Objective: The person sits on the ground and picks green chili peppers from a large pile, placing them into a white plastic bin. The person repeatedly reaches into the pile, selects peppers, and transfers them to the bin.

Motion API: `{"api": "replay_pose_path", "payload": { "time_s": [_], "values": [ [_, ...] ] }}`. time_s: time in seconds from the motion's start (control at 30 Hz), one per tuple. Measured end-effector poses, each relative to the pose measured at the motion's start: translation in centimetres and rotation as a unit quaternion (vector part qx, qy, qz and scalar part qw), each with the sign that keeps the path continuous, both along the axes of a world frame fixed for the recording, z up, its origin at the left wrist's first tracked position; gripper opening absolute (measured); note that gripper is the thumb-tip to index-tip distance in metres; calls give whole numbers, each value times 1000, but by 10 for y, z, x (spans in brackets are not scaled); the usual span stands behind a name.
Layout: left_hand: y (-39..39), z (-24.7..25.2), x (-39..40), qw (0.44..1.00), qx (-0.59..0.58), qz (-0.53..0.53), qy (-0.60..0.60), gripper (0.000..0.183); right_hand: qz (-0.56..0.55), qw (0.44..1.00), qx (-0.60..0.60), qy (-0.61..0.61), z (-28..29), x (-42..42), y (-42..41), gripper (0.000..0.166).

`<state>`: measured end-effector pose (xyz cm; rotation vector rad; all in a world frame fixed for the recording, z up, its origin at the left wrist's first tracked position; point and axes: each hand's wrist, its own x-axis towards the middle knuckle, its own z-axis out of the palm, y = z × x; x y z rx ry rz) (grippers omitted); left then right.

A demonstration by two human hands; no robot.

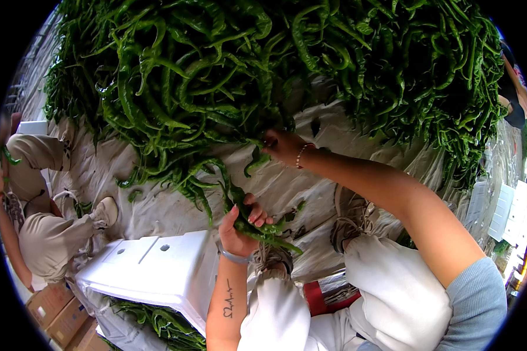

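Note:
Several long green chili peppers (pixel 270 234) lie across my left hand (pixel 246 226), whose fingers curl around them, their ends sticking out on both sides. My right hand (pixel 285 146) reaches to the lower edge of a big heap of green chili peppers (pixel 193 83). Its fingers are bent together at a green chili pepper; shadow hides part of the fingertips. Just below that hand a curved pepper (pixel 255 162) rests on the pale plastic sheet (pixel 316 184). Loose peppers spill from the heap down towards my left hand.
A white foam box (pixel 149 263) stands left of my left forearm, with peppers (pixel 158 320) in a lined container beside it. Another person's legs (pixel 55 237) are at the left. Cardboard boxes (pixel 63 316) sit at lower left, white foam pieces (pixel 503 210) at the right.

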<state>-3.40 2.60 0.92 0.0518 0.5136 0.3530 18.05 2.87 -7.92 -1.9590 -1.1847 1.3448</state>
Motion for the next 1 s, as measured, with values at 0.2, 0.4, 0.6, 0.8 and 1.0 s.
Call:
{"api": "replay_pose_path", "payload": {
  "time_s": [0.2, 0.4, 0.6, 0.8, 1.0],
  "values": [
    [5, -9, -10, 998, 8, 68, -9, 33, 14, 993, -75, 86, 17, 12, -15, 29],
    [7, 0, -2, 996, -35, 72, 42, 33, -121, 901, -61, 412, 65, 33, -46, 26],
    [-1, -14, 10, 999, -12, 6, 38, 30, -278, 842, -30, 462, 82, 91, -119, 26],
    [-3, -13, 21, 995, 72, -61, 14, 30, -506, 839, -134, 147, 115, 156, -251, 34],
    [-9, -13, 31, 986, 126, -100, 34, 25, -521, 783, -315, -127, 126, 149, -453, 30]
  ]
}}
